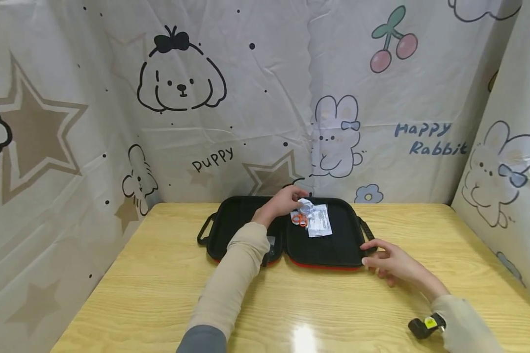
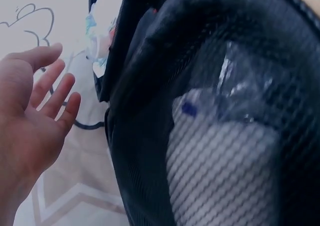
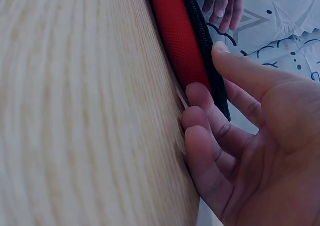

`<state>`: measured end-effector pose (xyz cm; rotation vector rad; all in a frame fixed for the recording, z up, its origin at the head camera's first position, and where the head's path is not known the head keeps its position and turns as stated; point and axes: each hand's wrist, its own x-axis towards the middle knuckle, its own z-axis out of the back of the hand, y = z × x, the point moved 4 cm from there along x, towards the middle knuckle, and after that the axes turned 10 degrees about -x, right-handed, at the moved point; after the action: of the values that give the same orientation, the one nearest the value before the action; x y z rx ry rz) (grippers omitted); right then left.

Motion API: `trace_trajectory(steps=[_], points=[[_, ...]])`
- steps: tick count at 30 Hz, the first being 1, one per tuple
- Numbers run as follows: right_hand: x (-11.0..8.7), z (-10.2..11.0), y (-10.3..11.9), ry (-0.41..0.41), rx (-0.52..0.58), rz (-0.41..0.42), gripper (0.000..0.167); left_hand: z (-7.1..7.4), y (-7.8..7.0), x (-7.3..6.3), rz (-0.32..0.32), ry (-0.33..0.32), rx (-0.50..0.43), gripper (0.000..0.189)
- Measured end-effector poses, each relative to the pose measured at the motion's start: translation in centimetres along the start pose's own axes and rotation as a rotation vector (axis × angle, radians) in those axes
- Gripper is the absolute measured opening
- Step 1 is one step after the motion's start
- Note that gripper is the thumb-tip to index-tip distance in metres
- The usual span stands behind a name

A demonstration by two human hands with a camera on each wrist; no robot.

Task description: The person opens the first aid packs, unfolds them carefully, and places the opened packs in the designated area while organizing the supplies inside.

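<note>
Pale yellow wood-grain table (image 1: 353,304), bearing one zip-edged fabric case (image 1: 335,250), black inside and red outside, unfolded flat in two halves. Behind the case: off-white fabric backdrop (image 1: 265,93), printed with puppy, rabbits, stars and cherries; its side panels flank the table.

Contents, right half of the case: white flat rectangular packet (image 1: 320,223); orange-ringed scissors (image 1: 303,223), left of that packet; crumpled clear-and-white packet (image 1: 305,208), toward the case's rear. Left half of the case: black mesh pocket (image 2: 297,111) with a white item (image 2: 220,171) and clear plastic behind it, kind too blurred to tell. Fittings: black strap handle on the outer side of each half.

Left hand (image 1: 284,200): above the rear of the case, beside the crumpled packet; fingers loose and apart, gripping nothing. Its beige sleeve (image 1: 238,260) crosses the case's left half and hides part of it. Right hand (image 1: 392,261): at the case's front right corner, pinching the rim between thumb and curled fingers. Black wrist device (image 1: 423,327), yellow-labelled: right of and in front of the case.

Edges: case's back rim close to the backdrop; wood extends left, right and in front of the case, with light glaring at the front.
</note>
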<state>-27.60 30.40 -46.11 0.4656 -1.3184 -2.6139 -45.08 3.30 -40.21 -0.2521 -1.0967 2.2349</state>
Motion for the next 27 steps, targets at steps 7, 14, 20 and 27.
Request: trace_trajectory(steps=[7,14,20,27], points=[[0.4,-0.6,0.1,0.003,0.025,0.001,0.054,-1.4,-0.2,0.0,0.071,0.01,0.228,0.046],[0.9,-0.7,0.4,-0.009,0.006,0.016,0.055,-2.1,0.0,-0.1,0.162,-0.038,0.471,0.045],[0.8,-0.5,0.2,-0.012,-0.004,-0.007,0.056,-1.8,-0.3,-0.2,0.12,-0.101,0.442,0.039],[0.1,0.0,-0.1,-0.015,-0.012,-0.017,0.056,-0.2,-1.0,-0.9,0.058,-0.147,0.325,0.04]])
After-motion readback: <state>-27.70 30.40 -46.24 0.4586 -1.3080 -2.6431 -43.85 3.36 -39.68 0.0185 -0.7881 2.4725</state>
